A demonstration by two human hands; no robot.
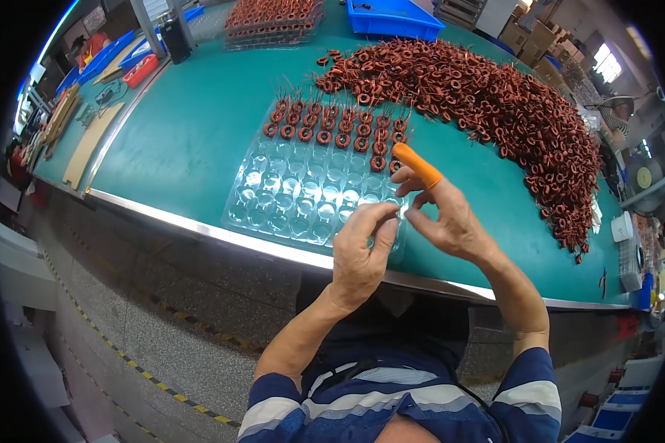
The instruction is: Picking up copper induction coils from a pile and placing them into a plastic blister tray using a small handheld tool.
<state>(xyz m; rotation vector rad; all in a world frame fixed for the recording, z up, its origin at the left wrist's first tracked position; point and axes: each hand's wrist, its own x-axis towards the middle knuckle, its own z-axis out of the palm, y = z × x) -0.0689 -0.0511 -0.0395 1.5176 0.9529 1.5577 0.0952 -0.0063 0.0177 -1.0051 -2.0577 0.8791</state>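
My left hand (pixel 363 251) is over the near right part of a clear plastic tray (pixel 236 210). Its thumb and forefinger are pinched together, and whatever is between them is too small to make out. Just right of it, my right hand (pixel 451 214) has an orange finger cot (pixel 417 165) on its outstretched forefinger. The other fingers are bent but apart from the thumb, with nothing visible in them. Copper-wound ring coils (pixel 343 139) stand in the tray's far rows, wire ends pointing away. The orange fingertip is beside the coils at the tray's right edge. Round pockets in the near rows hold nothing.
A large heap of ring coils (pixel 488 96) curves across the green table (pixel 170 140) at the far right. Filled trays (pixel 273 22) are stacked at the back, beside a blue bin (pixel 395 21). A metal edge (pixel 192 214) runs along the table's near side.
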